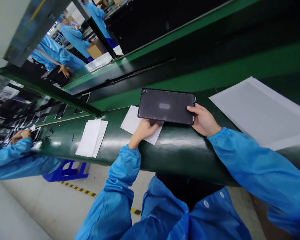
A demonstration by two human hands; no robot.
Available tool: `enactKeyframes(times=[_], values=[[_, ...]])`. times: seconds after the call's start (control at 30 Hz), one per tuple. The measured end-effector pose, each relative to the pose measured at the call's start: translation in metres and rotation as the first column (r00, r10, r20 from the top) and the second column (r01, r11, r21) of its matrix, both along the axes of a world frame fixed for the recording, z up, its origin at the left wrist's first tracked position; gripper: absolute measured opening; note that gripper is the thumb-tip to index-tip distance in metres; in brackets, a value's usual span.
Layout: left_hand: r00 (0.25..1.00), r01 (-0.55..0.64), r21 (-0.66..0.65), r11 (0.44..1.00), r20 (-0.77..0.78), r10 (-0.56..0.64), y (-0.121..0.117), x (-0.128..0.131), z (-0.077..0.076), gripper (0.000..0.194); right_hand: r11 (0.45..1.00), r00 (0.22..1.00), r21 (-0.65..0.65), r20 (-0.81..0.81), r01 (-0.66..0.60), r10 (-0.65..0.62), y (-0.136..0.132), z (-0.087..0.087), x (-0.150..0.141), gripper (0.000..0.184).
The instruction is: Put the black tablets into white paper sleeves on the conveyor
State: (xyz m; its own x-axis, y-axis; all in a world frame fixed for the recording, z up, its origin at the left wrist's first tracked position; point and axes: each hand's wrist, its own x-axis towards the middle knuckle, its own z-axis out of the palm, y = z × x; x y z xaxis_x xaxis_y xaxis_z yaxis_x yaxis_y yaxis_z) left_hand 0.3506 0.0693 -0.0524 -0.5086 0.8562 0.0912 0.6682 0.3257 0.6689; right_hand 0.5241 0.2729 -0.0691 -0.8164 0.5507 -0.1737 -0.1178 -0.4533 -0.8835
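Your fingers [193, 109] were closed on a dark tablet panel [166, 106], one hand at each side.

Your right hand [203, 120] clamped its right edge, thumb on top; your left hand [143, 129] held the lower left edge from below, fingers hidden under it. The panel was lifted just above a white sheet [132, 121] on the green conveyor belt [185, 146], near a second paper stack [92, 137].
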Motion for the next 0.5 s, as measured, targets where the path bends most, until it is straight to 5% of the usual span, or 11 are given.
enactKeyframes(times=[0.17,0.5], values=[[0.939,-0.328,0.347,0.879,0.224,0.262,-0.007,-0.028,0.005,0.040,0.999,0.999,0.001,0.029,0.040,-0.040,0.000,0.001,0.001,0.033],[0.961,-0.230,0.365,0.902,-0.059,0.269,-0.012,-0.023,0.007,0.033,0.998,0.998,0.042,0.044,0.037,-0.039,-0.008,0.008,0.004,0.029]])
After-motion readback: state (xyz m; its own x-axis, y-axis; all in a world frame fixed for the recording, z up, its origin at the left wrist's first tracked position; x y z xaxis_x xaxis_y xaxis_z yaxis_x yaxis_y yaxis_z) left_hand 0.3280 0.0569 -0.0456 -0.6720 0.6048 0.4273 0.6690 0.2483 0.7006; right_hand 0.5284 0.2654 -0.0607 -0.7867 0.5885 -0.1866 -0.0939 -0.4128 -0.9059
